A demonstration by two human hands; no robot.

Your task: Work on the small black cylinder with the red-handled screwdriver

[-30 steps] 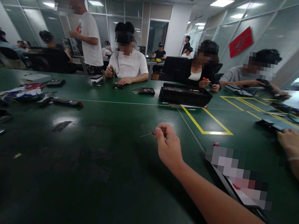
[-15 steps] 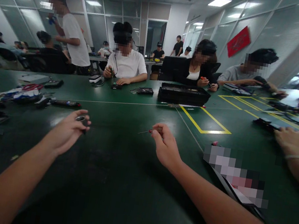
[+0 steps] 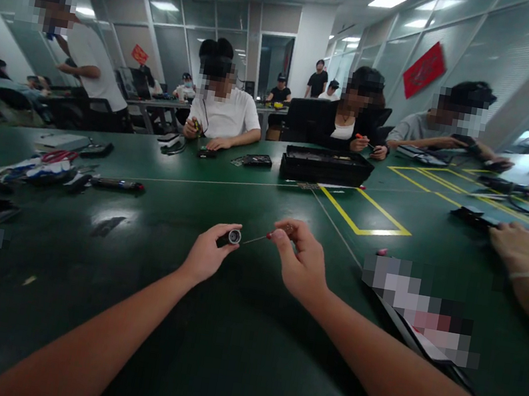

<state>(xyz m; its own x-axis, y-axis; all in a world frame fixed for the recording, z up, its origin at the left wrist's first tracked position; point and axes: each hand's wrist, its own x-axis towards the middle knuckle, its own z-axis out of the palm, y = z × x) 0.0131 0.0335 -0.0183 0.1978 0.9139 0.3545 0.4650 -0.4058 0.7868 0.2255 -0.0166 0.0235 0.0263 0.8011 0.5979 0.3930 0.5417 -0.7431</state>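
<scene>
My left hand [image 3: 207,256] is closed round a short black cylinder [image 3: 223,238] that resembles a flashlight part. Its round, silver-rimmed end points toward the right. In my right hand [image 3: 302,258], thumb and fingers pinch a slim screwdriver [image 3: 257,240]. A thin metal shaft and a bit of red handle show; the rest of the handle is mostly hidden by the fingers. The shaft's tip is close to the cylinder's rim, and I cannot tell whether they touch. Both hands are raised above the green table [image 3: 196,362].
A black tray [image 3: 325,167] stands across the table. Tools, gloves and a dark rod-like item [image 3: 117,184] lie left. To the right are a folder-like item [image 3: 421,319] and another person's hand [image 3: 518,244]. Several people sit opposite. Yellow tape [image 3: 380,233] marks the tabletop.
My left hand has moved right with the black cylinder, up to the screwdriver tip, and its silver end now faces right. My right hand has barely moved.
</scene>
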